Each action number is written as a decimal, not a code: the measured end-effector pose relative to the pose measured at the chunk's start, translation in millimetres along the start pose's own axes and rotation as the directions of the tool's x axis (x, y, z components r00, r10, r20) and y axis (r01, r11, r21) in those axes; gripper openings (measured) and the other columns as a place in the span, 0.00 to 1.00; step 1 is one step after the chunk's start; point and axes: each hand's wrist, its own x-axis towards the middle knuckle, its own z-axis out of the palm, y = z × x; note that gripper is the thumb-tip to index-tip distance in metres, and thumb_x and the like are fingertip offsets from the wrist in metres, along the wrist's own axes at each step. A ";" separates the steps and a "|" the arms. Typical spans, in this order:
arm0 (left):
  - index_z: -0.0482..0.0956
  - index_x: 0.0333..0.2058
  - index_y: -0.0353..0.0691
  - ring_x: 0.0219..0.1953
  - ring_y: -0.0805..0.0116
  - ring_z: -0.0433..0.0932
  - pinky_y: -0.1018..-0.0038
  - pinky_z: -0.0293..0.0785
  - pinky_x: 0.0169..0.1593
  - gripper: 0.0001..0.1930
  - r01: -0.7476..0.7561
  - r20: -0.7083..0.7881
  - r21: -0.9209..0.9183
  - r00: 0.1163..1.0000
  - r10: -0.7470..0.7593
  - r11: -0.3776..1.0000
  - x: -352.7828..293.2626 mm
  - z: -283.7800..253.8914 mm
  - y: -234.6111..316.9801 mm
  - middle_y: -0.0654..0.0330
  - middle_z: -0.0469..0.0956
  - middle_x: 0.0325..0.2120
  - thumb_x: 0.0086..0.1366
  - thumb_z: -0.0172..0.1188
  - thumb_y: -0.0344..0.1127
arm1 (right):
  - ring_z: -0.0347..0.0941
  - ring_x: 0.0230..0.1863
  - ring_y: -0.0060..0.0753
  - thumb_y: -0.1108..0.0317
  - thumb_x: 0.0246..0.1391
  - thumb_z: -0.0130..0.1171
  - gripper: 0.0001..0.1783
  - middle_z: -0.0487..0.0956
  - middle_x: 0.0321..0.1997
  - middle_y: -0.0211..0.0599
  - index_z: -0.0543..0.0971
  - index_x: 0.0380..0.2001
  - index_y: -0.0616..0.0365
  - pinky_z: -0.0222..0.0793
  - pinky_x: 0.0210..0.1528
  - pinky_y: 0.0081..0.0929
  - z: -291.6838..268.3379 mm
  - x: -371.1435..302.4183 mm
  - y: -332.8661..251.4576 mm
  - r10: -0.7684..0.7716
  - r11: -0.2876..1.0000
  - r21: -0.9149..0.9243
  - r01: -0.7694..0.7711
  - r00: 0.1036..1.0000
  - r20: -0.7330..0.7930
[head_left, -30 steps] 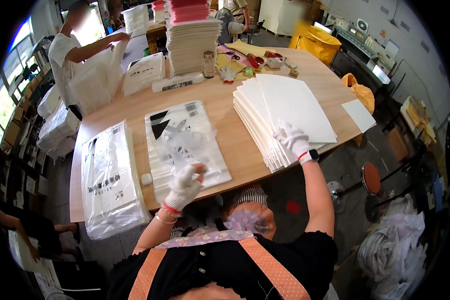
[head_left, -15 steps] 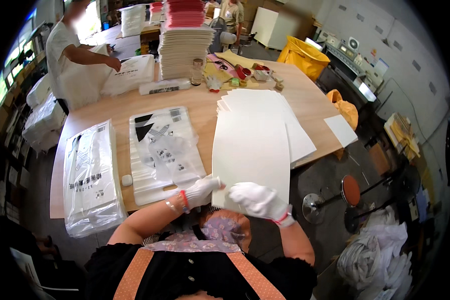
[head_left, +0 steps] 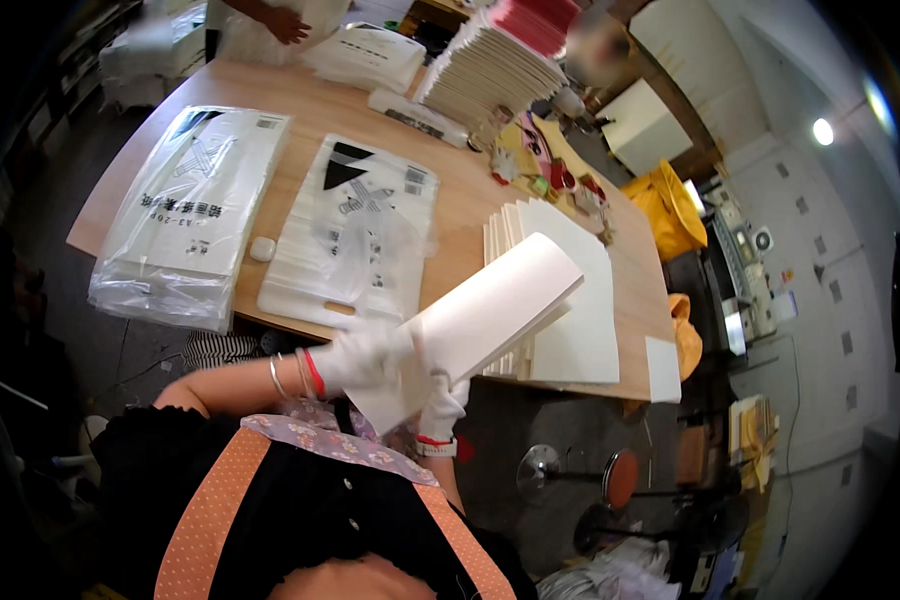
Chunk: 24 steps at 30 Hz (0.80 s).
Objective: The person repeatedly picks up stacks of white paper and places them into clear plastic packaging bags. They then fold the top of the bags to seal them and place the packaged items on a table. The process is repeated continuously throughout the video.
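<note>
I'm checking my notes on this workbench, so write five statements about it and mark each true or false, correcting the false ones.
1. The right hand grips the tilted paper. True.
2. The left hand wears a blue glove. False: the glove on the left hand is white, though blurred.
3. A small white object lies between the left plastic bag and the middle plastic bag. True.
4. The paper stack lies left of both these bags. False: the paper stack lies to their right.
5. The stool seat is square. False: the stool seat is round and reddish brown.
</note>
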 end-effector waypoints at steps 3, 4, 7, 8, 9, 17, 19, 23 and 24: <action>0.70 0.48 0.38 0.44 0.53 0.69 0.62 0.70 0.42 0.26 0.347 -0.672 0.525 0.729 0.128 0.778 47.1 -63.8 -69.8 0.46 0.68 0.44 0.48 0.60 0.36 | 0.74 0.33 0.30 0.69 0.53 0.55 0.13 0.77 0.35 0.38 0.73 0.40 0.65 0.70 0.34 0.25 -6.7 3.9 -18.6 -0.035 0.980 0.199 0.005 0.989 0.147; 0.68 0.50 0.38 0.44 0.57 0.71 0.66 0.70 0.41 0.26 0.468 -0.603 0.412 0.784 -0.151 0.782 57.0 -78.8 -90.6 0.48 0.69 0.44 0.50 0.60 0.35 | 0.73 0.33 0.28 0.71 0.53 0.54 0.11 0.77 0.34 0.36 0.72 0.39 0.64 0.70 0.35 0.25 -11.4 1.1 -24.8 -0.064 0.998 -0.009 0.066 0.987 0.147; 0.67 0.52 0.37 0.39 0.68 0.75 0.75 0.70 0.39 0.24 0.371 0.030 -0.631 0.890 -0.456 0.682 73.8 -93.4 -119.3 0.55 0.74 0.40 0.56 0.59 0.35 | 0.73 0.31 0.28 0.74 0.51 0.52 0.05 0.77 0.31 0.35 0.74 0.32 0.60 0.70 0.36 0.28 -30.5 1.3 -45.3 -0.324 0.794 -0.471 0.385 0.923 0.207; 0.67 0.52 0.37 0.36 0.71 0.76 0.78 0.70 0.38 0.23 0.301 0.235 -0.909 0.941 -0.242 0.288 77.3 -92.0 -121.9 0.58 0.76 0.38 0.58 0.58 0.36 | 0.74 0.32 0.30 0.74 0.50 0.52 0.05 0.77 0.31 0.36 0.75 0.32 0.59 0.70 0.36 0.28 -38.7 -4.0 -45.6 -0.342 0.744 -0.516 0.424 0.906 0.250; 0.70 0.50 0.38 0.28 0.78 0.75 0.81 0.70 0.34 0.19 0.272 0.195 -0.932 0.934 -0.300 0.240 84.4 -86.3 -120.3 0.65 0.77 0.31 0.61 0.56 0.36 | 0.74 0.32 0.32 0.73 0.49 0.53 0.05 0.77 0.31 0.37 0.76 0.31 0.58 0.70 0.37 0.29 -45.8 -8.7 -46.5 -0.355 0.691 -0.556 0.462 0.887 0.296; 0.72 0.39 0.39 0.35 0.58 0.77 0.64 0.72 0.40 0.13 0.302 0.387 0.028 0.876 -0.289 0.953 86.5 6.1 20.7 0.52 0.75 0.30 0.56 0.54 0.36 | 0.72 0.37 0.55 0.60 0.47 0.55 0.21 0.75 0.38 0.49 0.70 0.45 0.56 0.68 0.39 0.45 5.5 61.3 -25.3 0.394 0.114 -0.852 0.511 0.764 0.511; 0.72 0.40 0.42 0.35 0.52 0.77 0.60 0.72 0.39 0.14 0.250 0.280 -0.127 0.937 -0.207 0.960 67.0 26.4 2.5 0.50 0.76 0.30 0.53 0.54 0.37 | 0.74 0.36 0.51 0.58 0.46 0.59 0.25 0.76 0.41 0.47 0.69 0.46 0.57 0.70 0.36 0.41 -3.9 88.3 7.8 0.267 0.306 -0.826 0.474 0.790 0.552; 0.71 0.44 0.48 0.39 0.54 0.76 0.62 0.72 0.42 0.17 0.383 0.121 0.028 0.915 -0.384 0.923 15.8 19.6 -45.6 0.53 0.76 0.34 0.53 0.55 0.34 | 0.74 0.36 0.55 0.55 0.46 0.61 0.29 0.77 0.32 0.50 0.66 0.50 0.56 0.68 0.39 0.42 18.6 87.4 52.1 -0.441 0.403 -0.855 0.327 0.888 0.132; 0.71 0.45 0.49 0.40 0.54 0.76 0.62 0.72 0.44 0.17 0.177 0.105 0.157 0.975 -0.195 0.972 -1.2 28.0 -62.1 0.53 0.76 0.35 0.54 0.54 0.34 | 0.74 0.36 0.54 0.55 0.47 0.60 0.29 0.77 0.33 0.49 0.66 0.50 0.56 0.68 0.39 0.42 29.3 89.5 55.8 -0.275 0.374 -0.900 0.223 0.954 0.122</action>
